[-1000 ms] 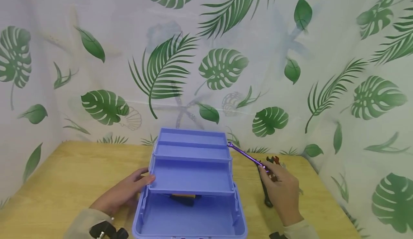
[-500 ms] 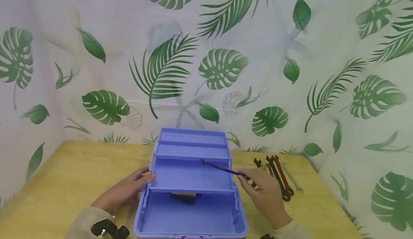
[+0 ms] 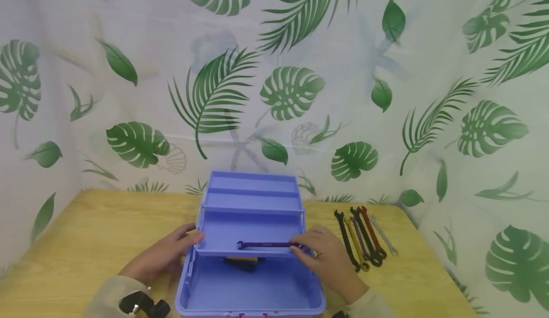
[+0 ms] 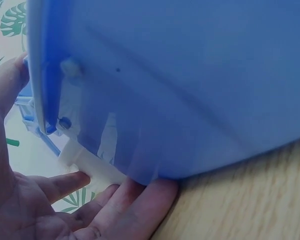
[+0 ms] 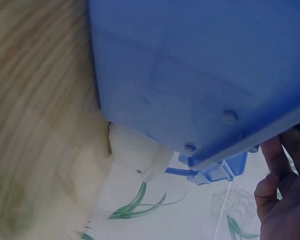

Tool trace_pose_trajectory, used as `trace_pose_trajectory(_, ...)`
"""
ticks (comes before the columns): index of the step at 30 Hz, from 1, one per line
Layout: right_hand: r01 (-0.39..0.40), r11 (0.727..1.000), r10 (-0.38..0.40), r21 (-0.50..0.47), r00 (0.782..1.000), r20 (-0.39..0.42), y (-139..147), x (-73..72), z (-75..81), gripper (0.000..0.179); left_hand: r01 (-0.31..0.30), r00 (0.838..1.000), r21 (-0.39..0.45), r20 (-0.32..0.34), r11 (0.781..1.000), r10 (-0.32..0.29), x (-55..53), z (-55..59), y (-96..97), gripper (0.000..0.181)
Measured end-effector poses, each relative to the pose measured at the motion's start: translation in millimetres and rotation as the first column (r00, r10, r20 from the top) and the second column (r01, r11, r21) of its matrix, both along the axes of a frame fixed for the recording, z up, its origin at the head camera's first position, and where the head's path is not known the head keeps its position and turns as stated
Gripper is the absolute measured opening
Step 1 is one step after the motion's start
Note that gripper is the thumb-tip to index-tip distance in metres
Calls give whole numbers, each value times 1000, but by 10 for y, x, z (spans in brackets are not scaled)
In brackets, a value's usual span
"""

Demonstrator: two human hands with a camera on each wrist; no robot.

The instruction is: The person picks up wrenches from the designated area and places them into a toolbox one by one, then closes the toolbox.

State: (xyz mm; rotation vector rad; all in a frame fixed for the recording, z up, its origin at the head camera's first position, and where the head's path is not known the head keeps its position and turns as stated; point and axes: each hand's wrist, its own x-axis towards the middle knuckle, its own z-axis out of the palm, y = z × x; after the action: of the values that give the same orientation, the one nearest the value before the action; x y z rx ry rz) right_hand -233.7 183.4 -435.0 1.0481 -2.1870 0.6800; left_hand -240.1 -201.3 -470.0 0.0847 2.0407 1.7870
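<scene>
- Plainly presses two fingertips of the left hand [image 3: 166,251] against the blue toolbox's [image 3: 253,294] outer left wall, with fingers spread and thumb at the lower tray's [image 3: 250,225] left edge.
- Inside the toolbox's base, a yellow-and-black object [image 3: 242,263], partly hidden under the lower tray.
- Pinches the right end of a purple wrench [image 3: 266,245] between thumb and fingers of the right hand [image 3: 326,258], level along the lower tray's front; cannot tell whether resting on it or just above.
- Farther right on the wooden table [image 3: 107,241], six more wrenches [image 3: 366,237], side by side: black, yellow, purple, black, red, silver.
</scene>
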Motion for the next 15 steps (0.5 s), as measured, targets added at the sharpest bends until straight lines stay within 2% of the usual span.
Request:
trace_pose_trajectory(2, 5, 1000, -5, 30, 1000, 11, -17, -8, 18, 16, -1, 1000, -3, 7, 1000, 1, -3, -7, 5, 79)
trace_pose_trajectory(4, 18, 998, -22, 65, 998, 60, -31, -13, 44, 14, 1, 1000, -1, 9, 1000, -1, -8, -18, 7, 80)
trace_pose_trajectory(7, 7, 996, -27, 89, 976, 218, -49, -14, 78, 10, 3, 1000, 14, 15, 1000, -3, -8, -35, 11, 81)
trace_pose_trajectory(9, -5, 996, -27, 87, 933, 358, -61, -16, 103, 11, -2, 1000, 10, 15, 1000, 2, -6, -41, 17, 82)
trace_pose_trajectory(11, -20, 998, -15, 66, 871, 491, -72, -26, 129, 15, -11, 1000, 5, 14, 1000, 11, -4, -41, 26, 83)
trace_pose_trajectory(13, -26, 999, -6, 47, 820, 573, -85, -43, 150, 17, -21, 1000, -6, 7, 1000, 21, -1, -28, 37, 83)
trace_pose_trajectory(15, -33, 999, 3, 38, 790, 613, -95, -57, 165, 19, -29, 1000, -20, 3, 999, 29, 3, -15, 46, 83)
